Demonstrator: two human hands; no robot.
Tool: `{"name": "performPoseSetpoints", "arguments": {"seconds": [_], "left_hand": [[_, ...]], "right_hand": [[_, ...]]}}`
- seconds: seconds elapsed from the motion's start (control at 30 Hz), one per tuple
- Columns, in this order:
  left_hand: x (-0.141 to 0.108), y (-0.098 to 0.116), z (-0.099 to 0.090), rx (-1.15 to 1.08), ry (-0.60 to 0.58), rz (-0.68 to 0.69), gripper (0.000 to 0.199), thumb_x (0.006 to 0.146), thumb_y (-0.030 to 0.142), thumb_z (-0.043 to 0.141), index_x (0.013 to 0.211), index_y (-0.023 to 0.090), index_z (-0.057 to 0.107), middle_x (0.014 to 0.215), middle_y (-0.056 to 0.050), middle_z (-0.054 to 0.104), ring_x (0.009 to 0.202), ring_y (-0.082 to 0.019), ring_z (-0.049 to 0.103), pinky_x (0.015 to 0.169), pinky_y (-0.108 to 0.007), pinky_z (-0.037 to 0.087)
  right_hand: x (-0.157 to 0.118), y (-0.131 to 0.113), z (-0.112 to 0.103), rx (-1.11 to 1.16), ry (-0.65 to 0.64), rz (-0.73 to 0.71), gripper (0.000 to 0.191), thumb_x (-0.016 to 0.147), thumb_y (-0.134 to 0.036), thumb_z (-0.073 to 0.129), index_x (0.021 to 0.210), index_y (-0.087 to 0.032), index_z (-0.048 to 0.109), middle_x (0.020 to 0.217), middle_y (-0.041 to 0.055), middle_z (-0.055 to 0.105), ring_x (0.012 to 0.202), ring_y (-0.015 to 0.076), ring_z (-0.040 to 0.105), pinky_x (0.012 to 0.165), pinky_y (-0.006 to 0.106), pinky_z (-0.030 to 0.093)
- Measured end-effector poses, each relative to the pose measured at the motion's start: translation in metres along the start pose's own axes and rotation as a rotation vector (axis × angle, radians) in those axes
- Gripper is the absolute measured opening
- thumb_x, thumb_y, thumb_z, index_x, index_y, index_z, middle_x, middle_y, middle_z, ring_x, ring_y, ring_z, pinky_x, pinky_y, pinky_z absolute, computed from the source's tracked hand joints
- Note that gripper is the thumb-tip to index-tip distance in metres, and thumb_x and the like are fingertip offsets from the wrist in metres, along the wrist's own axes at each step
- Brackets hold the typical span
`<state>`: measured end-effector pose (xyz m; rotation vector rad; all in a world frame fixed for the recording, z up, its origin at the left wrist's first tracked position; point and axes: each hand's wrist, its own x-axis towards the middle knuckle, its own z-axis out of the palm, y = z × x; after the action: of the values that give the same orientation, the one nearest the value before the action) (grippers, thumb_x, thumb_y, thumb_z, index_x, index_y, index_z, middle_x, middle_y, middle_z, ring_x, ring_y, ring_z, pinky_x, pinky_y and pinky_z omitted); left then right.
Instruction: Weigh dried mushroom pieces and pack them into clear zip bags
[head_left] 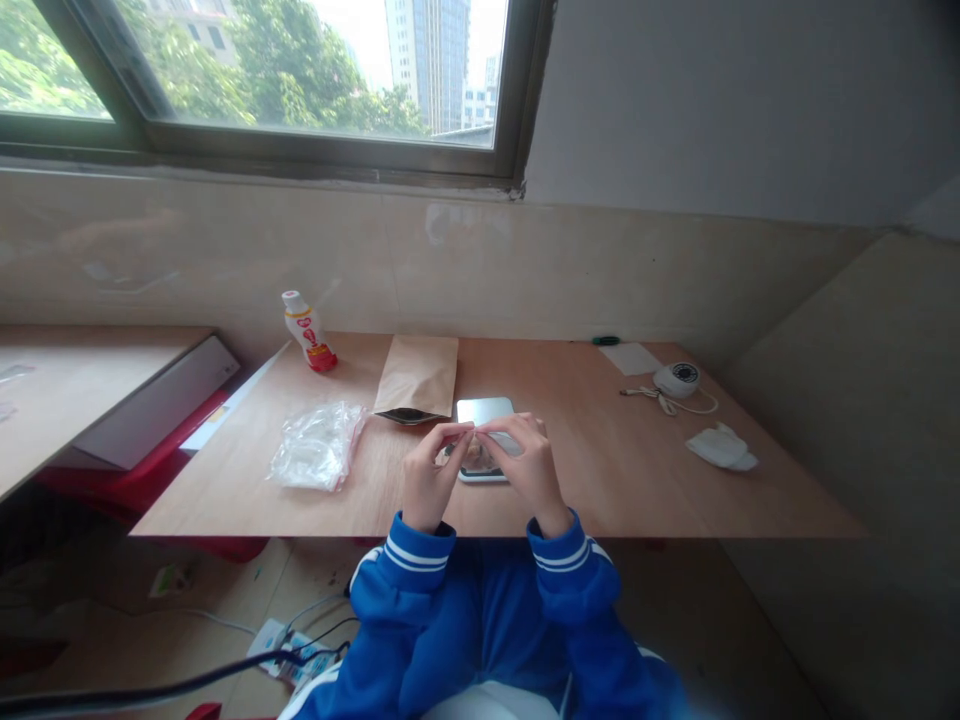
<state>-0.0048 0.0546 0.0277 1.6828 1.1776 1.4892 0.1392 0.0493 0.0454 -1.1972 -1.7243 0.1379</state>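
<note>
Both forearms in blue sleeves angle inward from the near edge of the plywood table, with the left hand and right hand raised and their fingertips drawn together, pinching something small and translucent. The fingers hide most of it, so its kind is hard to tell. It sits just above a silver digital scale, beside a kraft paper bag.
</note>
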Motion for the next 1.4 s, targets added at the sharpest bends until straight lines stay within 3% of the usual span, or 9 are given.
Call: {"name": "performPoseSetpoints", "arguments": {"seconds": [0.37, 0.7, 0.9, 1.2, 1.4], "left_hand": [[0.002, -0.002, -0.001, 0.083, -0.006, -0.017, 0.017, 0.085, 0.035, 0.059, 0.092, 0.021, 0.065, 0.092, -0.005, 0.072, 0.087, -0.018, 0.069, 0.08, -0.03, 0.056], [0.001, 0.002, -0.004, -0.029, 0.066, -0.035, 0.018, 0.085, 0.034, 0.06, 0.094, 0.023, 0.071, 0.095, -0.002, 0.074, 0.091, -0.018, 0.068, 0.083, -0.029, 0.054], [-0.001, 0.002, -0.003, -0.037, 0.06, -0.022, 0.016, 0.084, 0.032, 0.062, 0.093, 0.023, 0.071, 0.094, -0.001, 0.074, 0.091, -0.017, 0.068, 0.083, -0.027, 0.053], [-0.002, 0.004, -0.002, -0.029, 0.031, -0.043, 0.02, 0.084, 0.035, 0.062, 0.095, 0.021, 0.07, 0.096, -0.003, 0.074, 0.092, -0.018, 0.069, 0.084, -0.028, 0.055], [-0.002, 0.005, -0.003, -0.049, 0.037, -0.054, 0.019, 0.084, 0.036, 0.061, 0.093, 0.021, 0.069, 0.094, -0.003, 0.073, 0.09, -0.018, 0.069, 0.082, -0.029, 0.056]], "right_hand": [[0.003, 0.002, 0.005, -0.101, -0.015, -0.093, 0.015, 0.09, -0.03, 0.059, 0.079, -0.025, 0.067, 0.076, -0.0002, 0.071, 0.08, 0.0193, 0.061, 0.08, 0.037, 0.038], [0.004, -0.004, -0.002, 0.1, -0.071, 0.018, 0.013, 0.087, -0.033, 0.063, 0.096, -0.025, 0.069, 0.092, 0.0015, 0.073, 0.088, 0.0208, 0.061, 0.081, 0.036, 0.043], [0.004, -0.008, -0.001, 0.058, -0.004, 0.002, 0.012, 0.087, -0.031, 0.063, 0.079, -0.024, 0.068, 0.08, -0.0004, 0.072, 0.079, 0.0192, 0.061, 0.078, 0.035, 0.041], [0.005, -0.005, 0.002, -0.086, 0.016, -0.14, 0.01, 0.089, -0.023, 0.06, 0.08, -0.022, 0.063, 0.078, -0.0006, 0.069, 0.08, 0.0174, 0.06, 0.08, 0.034, 0.038], [0.004, -0.004, 0.003, -0.029, -0.017, -0.132, 0.01, 0.09, -0.023, 0.058, 0.081, -0.022, 0.062, 0.079, 0.0007, 0.068, 0.081, 0.0185, 0.059, 0.079, 0.033, 0.041]]}}
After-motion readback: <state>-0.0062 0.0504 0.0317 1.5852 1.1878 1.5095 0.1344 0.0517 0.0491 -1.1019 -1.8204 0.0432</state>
